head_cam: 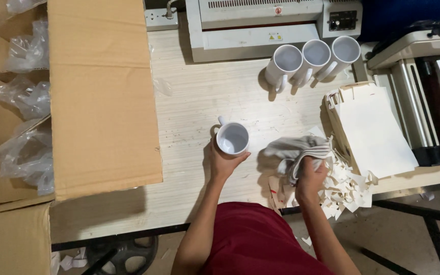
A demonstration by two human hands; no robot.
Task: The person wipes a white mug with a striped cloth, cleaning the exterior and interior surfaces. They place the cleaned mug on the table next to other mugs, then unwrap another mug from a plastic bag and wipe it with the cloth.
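Note:
My left hand (223,162) grips a white mug (232,137) from below, holding it upright over the pale wooden table (199,97); its handle points to the upper left. My right hand (309,175) is closed on a grey striped cloth (294,150) that rests on the table just right of the mug. Three more white mugs (311,58) stand in a row at the back, near a white laminating machine (260,25).
A large open cardboard box (103,102) with plastic-wrapped items (26,97) fills the left side. A stack of flat white boxes (370,127) and a pile of paper scraps (345,183) lie at right, beside another machine (423,102).

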